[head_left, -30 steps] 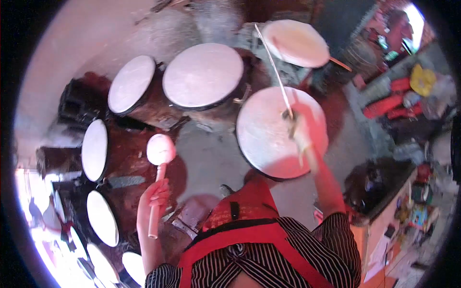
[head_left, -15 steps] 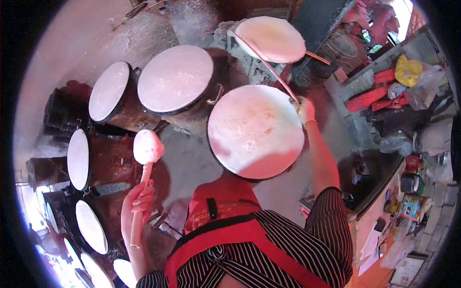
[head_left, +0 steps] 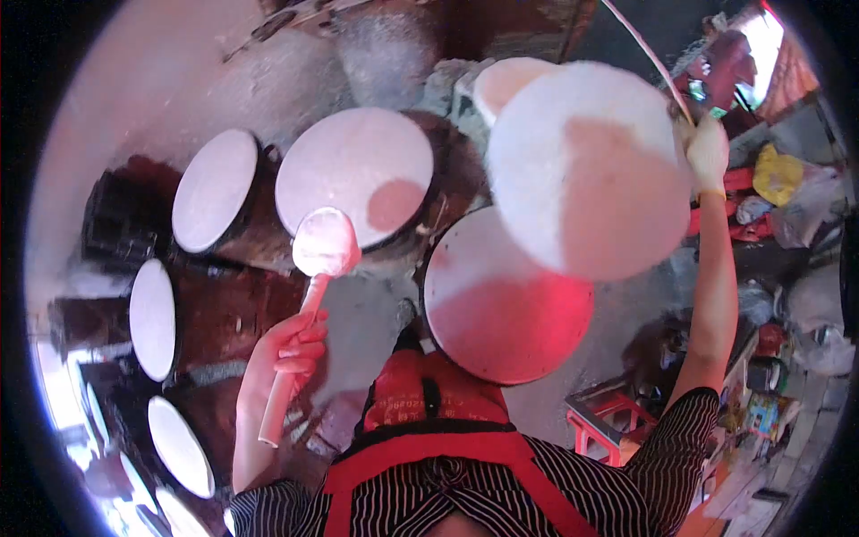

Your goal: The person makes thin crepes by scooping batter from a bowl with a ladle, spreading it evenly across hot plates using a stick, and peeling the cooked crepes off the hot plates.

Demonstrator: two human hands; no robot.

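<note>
My left hand (head_left: 300,351) is wrapped round the wooden handle of a mallet-like tool with a rounded white head (head_left: 327,242), held upright. At the upper right my raised right hand (head_left: 707,154) is closed on a long thin stick (head_left: 646,45). A thin round white sheet (head_left: 591,170) is up in the air, its right edge beside my right hand; whether the fingers also pinch it is hidden. Below it, partly covered, sits a round griddle top (head_left: 506,313) with a bare-looking, pinkish surface.
Other drum-shaped stoves with white round tops (head_left: 353,174) curve round the left side. Another pale disc (head_left: 506,85) lies behind the raised sheet. A red stool (head_left: 613,416) stands at the lower right. Bags, including a yellow one (head_left: 777,174), lie at the right.
The round white sheet has come up off the griddle, and my right hand with the stick has moved up and right. My left hand still holds the mallet-like tool.
</note>
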